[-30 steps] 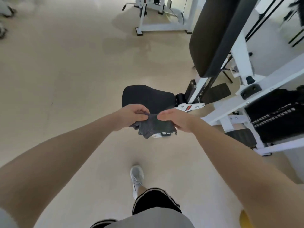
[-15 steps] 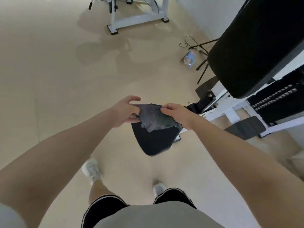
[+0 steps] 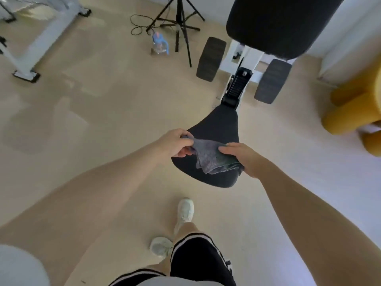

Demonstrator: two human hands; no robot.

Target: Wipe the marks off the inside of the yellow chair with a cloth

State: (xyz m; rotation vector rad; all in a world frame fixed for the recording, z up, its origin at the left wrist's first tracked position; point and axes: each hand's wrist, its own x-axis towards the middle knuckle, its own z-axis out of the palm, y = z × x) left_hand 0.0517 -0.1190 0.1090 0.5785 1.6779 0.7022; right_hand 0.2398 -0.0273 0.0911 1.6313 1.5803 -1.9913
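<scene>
A grey cloth (image 3: 212, 156) hangs folded between both my hands, in front of me above a black padded seat. My left hand (image 3: 175, 142) pinches its left edge. My right hand (image 3: 240, 156) grips its right side with fingers laid over the top. The yellow chair (image 3: 354, 108) shows at the right edge, only partly in view; its inside is hidden from here.
The black seat (image 3: 214, 129) belongs to a white gym machine with a large black backrest (image 3: 276, 23) and two black footplates (image 3: 210, 58). A black tripod (image 3: 179, 23), a cable and a plastic bottle (image 3: 159, 44) stand behind. Another white frame (image 3: 31, 48) is far left. Beige floor all around.
The view has swung right as I walk, bringing the yellow chair into sight. Both hands keep hold of the cloth, which hangs lower and more spread between them.
</scene>
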